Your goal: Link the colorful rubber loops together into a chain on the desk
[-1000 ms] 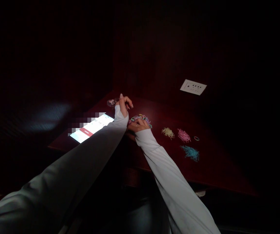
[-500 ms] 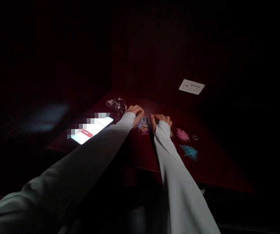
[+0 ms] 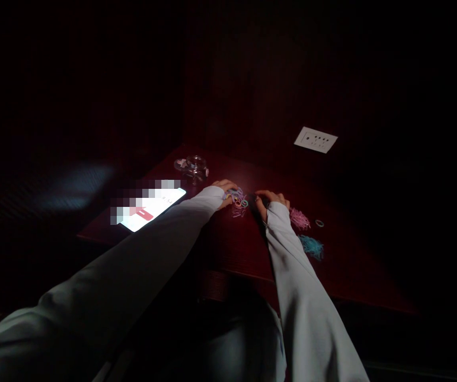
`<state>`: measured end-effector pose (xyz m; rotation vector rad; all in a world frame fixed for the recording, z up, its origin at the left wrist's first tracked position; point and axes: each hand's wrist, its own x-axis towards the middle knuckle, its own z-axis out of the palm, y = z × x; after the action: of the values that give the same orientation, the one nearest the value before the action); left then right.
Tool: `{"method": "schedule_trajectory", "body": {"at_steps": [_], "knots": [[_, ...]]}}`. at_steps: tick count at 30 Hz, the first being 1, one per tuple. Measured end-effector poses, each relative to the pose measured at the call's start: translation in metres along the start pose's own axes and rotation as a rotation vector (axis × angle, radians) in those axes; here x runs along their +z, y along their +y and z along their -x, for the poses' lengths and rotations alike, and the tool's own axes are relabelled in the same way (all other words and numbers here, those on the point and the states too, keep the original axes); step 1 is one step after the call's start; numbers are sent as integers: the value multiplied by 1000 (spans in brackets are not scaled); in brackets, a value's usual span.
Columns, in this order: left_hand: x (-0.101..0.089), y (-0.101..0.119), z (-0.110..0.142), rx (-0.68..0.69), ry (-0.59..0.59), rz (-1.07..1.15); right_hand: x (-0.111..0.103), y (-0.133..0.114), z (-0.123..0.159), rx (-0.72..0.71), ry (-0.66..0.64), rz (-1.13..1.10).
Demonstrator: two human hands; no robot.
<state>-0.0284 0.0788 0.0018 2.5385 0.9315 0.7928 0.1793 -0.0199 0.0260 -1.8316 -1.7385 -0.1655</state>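
Observation:
My left hand [image 3: 225, 190] rests at the left side of a mixed heap of small coloured rubber bands [image 3: 239, 207], fingers apart over its edge. Right of the heap, my right hand [image 3: 273, 200] hovers low over the table with thumb and forefinger drawn close together; whatever they pinch is too small and dark to make out. Beside that hand lies a pile of pink rubber bands [image 3: 300, 218]. A pile of blue rubber bands [image 3: 311, 247] sits nearer to me, partly behind my right sleeve.
An open glass jar [image 3: 195, 166] stands at the back left, its lid [image 3: 180, 164] beside it. A lit phone [image 3: 152, 210] lies left of my left forearm. One ring-shaped band [image 3: 319, 223] lies right of the pink pile. A socket plate [image 3: 316, 139] is on the wall behind the dark red table [image 3: 236, 254].
My right hand has moved right, away from the mixed heap and towards the pink pile. My left hand has shifted slightly right over the heap. The view has tilted a little.

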Motion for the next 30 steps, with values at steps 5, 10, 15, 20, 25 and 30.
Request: {"method": "schedule_trajectory", "body": {"at_steps": [5, 10, 15, 20, 25, 30], "knots": [[6, -7, -3, -27, 89, 63, -4, 1, 5, -139, -62, -13], [6, 2, -3, -61, 96, 73, -13, -2, 13, -248, -155, -49], [-1, 17, -2, -150, 44, 13, -9, 0, 15, -268, -195, -19], [-5, 25, 2, -90, 34, 2, -2, 8, 11, -143, -139, 89], [1, 23, 4, 108, 18, -52, -5, 9, 10, -125, -132, 106], [2, 17, 2, 49, 71, -59, -2, 11, 11, -165, -133, 66]]}}
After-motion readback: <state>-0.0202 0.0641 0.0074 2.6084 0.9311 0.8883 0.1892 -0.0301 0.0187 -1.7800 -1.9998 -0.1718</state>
